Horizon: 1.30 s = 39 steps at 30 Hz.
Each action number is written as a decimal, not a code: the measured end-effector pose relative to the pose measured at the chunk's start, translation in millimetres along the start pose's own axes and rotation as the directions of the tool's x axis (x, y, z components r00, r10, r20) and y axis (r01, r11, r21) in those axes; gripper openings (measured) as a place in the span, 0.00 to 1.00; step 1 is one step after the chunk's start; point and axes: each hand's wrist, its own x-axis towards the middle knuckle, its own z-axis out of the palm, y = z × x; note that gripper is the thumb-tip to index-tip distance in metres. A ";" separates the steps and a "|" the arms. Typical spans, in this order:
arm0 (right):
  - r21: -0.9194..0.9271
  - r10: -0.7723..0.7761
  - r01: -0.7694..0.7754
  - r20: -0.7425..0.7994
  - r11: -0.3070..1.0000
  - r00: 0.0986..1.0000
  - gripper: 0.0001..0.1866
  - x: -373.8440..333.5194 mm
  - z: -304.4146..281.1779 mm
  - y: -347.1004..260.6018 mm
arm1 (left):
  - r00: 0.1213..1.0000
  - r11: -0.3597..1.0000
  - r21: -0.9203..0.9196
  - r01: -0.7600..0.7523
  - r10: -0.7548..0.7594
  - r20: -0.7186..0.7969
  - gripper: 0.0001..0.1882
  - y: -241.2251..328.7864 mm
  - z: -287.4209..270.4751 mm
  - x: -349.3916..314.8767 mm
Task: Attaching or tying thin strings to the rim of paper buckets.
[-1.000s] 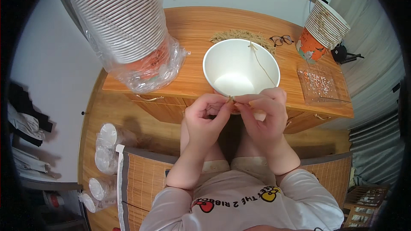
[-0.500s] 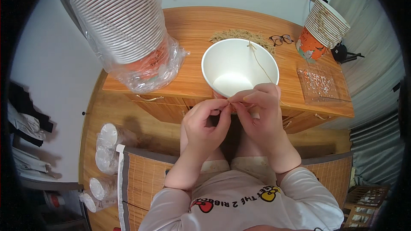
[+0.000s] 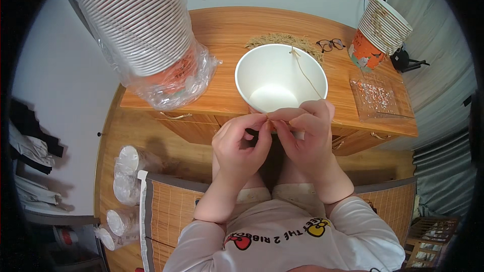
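Note:
A white paper bucket (image 3: pixel 275 93) stands open at the table's front edge, its mouth tilted toward me. From a knot at its far rim, thin tan twine (image 3: pixel 304 74) crosses the inside and reaches my right hand (image 3: pixel 305 128). That hand's thumb and index finger are pinched just in front of the near rim, with the other fingers curled. My left hand (image 3: pixel 242 141) meets it fingertip to fingertip, thumb and index finger closed in a pinch. Whatever lies between the left fingertips is too small and hidden to make out.
Stacked buckets in clear plastic (image 3: pixel 136 25) tower at the left. Behind the bucket lies a bundle of cut twine (image 3: pixel 267 41), beside eyeglasses (image 3: pixel 331 45). Rightward are another bucket stack (image 3: pixel 370 50) and a clear tray of small beads (image 3: pixel 375 95). Wrapped white packs (image 3: pixel 128 158) stand on the floor.
Both hands stay pinched together at the near rim, with only slight finger movement. The view has shifted a little; the bucket keeps its place on the table.

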 end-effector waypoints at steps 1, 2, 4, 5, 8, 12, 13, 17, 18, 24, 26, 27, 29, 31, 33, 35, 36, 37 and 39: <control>0.000 0.000 0.000 -0.001 1.000 1.000 0.07 0.1 0.2 -0.1 | 1.000 1.000 0.011 -0.005 0.005 -0.006 0.09 0.4 -0.1 -0.2; -0.008 -0.015 0.015 -0.005 1.000 1.000 0.07 0.8 0.4 0.5 | 1.000 1.000 0.011 -0.004 0.004 -0.004 0.09 0.2 0.4 0.2; -0.017 -0.029 0.029 -0.010 0.999 1.000 0.07 1.4 0.4 1.3 | 1.000 0.999 0.031 -0.027 0.027 -0.005 0.08 -0.4 1.5 1.0; -0.011 -0.022 0.022 -0.008 1.000 1.000 0.07 1.2 0.3 1.1 | 1.000 0.999 0.032 -0.027 0.027 -0.005 0.08 -0.7 1.5 0.3; -0.003 -0.018 0.018 -0.020 1.000 1.000 0.07 -0.2 1.6 1.6 | 1.000 1.000 0.005 -0.021 0.021 0.011 0.07 -3.5 2.3 -4.1; -0.036 -0.030 0.029 -0.028 0.999 0.999 0.07 -2.7 0.5 3.8 | 0.991 0.979 -0.156 0.129 -0.122 0.054 0.06 -3.9 3.8 -7.4; -0.037 -0.029 0.028 -0.028 0.999 0.999 0.07 -3.3 0.1 4.4 | 0.988 0.971 -0.188 0.151 -0.142 0.061 0.06 -3.4 4.2 -7.5; -0.074 -0.043 0.042 -0.013 0.996 0.999 0.09 -3.3 -2.6 4.3 | 0.995 0.986 -0.133 0.100 -0.098 0.022 0.06 -6.2 6.0 -8.8; -0.079 -0.039 0.038 -0.003 0.996 0.999 0.09 -3.2 -3.4 4.1 | 0.999 0.995 -0.095 0.041 -0.039 0.019 0.06 -6.6 5.9 -8.2; -0.093 -0.059 0.058 -0.012 0.994 0.998 0.11 -2.6 -4.0 4.7 | 0.997 0.998 -0.009 -0.067 0.067 0.033 0.06 -8.2 3.7 -8.2; -0.089 -0.079 0.075 -0.048 0.993 0.996 0.10 -3.4 -0.7 5.9 | 0.997 0.998 -0.018 -0.061 0.061 0.039 0.06 -7.3 3.9 -8.2; -0.085 -0.099 0.092 -0.083 0.992 0.992 0.09 -4.1 0.8 6.6 | 0.999 0.999 -0.039 -0.037 0.038 0.039 0.06 -4.9 4.1 -7.5; -0.052 -0.064 0.059 -0.088 0.997 0.994 0.08 -6.7 1.1 7.2 | 0.999 0.998 -0.060 -0.012 0.014 0.040 0.05 -5.1 5.4 -7.8; -0.020 -0.028 0.027 -0.090 0.999 0.996 0.07 -7.9 0.2 4.9 | 0.999 0.997 -0.073 0.021 -0.018 0.041 0.05 -9.9 7.7 -9.0; -0.108 -0.061 0.053 -0.065 0.993 0.996 0.22 -7.5 -1.5 0.8 | 0.998 0.994 -0.102 0.043 -0.039 0.042 0.05 -9.1 9.9 -10.0; -0.050 -0.034 0.031 -0.076 0.998 0.997 0.22 -9.8 -0.2 -0.2 | 0.997 0.989 -0.134 0.066 -0.060 0.045 0.06 -8.9 12.1 -10.6; 0.007 -0.008 0.009 -0.085 1.000 0.996 0.22 -10.8 0.3 0.0 | 0.996 0.982 -0.171 0.082 -0.074 0.051 0.06 -9.2 13.3 -10.6; 0.006 -0.007 0.007 -0.085 1.000 0.996 0.22 -11.7 0.1 1.2 | 0.994 0.973 -0.208 0.099 -0.089 0.058 0.06 -9.7 14.1 -10.8; 0.113 0.037 -0.030 -0.062 0.993 0.997 0.22 -12.9 -0.3 3.5 | 0.993 0.967 -0.226 0.114 -0.102 0.061 0.06 -11.5 13.9 -11.6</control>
